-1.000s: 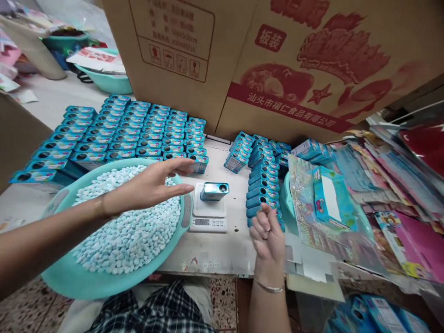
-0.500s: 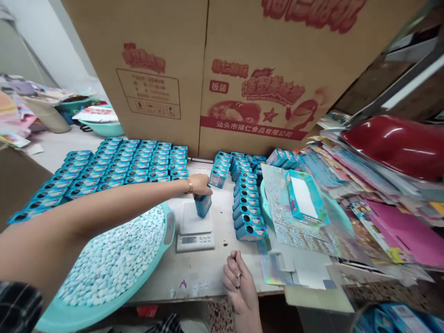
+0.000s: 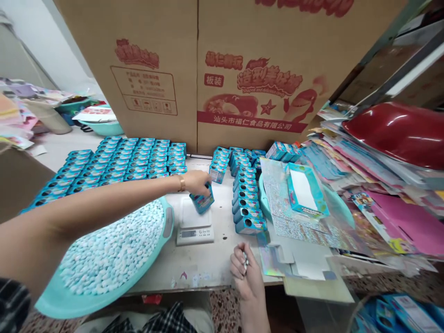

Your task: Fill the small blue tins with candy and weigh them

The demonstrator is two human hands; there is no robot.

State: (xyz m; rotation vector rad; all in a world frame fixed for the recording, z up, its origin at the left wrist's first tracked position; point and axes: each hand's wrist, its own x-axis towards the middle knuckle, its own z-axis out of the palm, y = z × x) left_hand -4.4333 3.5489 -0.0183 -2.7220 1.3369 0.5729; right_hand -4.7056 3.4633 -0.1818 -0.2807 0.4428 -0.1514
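Note:
My left hand (image 3: 198, 182) grips a small blue candy box (image 3: 202, 201) from above, tilted over the back of a white digital scale (image 3: 196, 235). Whether the box touches the scale's plate I cannot tell. My right hand (image 3: 245, 270) is closed at the table's front edge, palm up, with a few small white candies (image 3: 246, 261) showing between the fingers. Under my left forearm stands a turquoise basin (image 3: 169, 222) full of pale blue and white candies (image 3: 114, 252). A column of blue boxes (image 3: 251, 225) stands right of the scale.
Many blue boxes (image 3: 114, 166) stand in rows at the back left. A large cardboard carton (image 3: 156, 129) walls off the rear. On the right lie a blue tray box (image 3: 305, 192) on a glittery sheet, stacked card (image 3: 347, 157) and a red bowl (image 3: 395, 134).
The box in my left hand has become more tilted. My right hand has turned slightly, and candies now show in it. The whole view has shifted a little.

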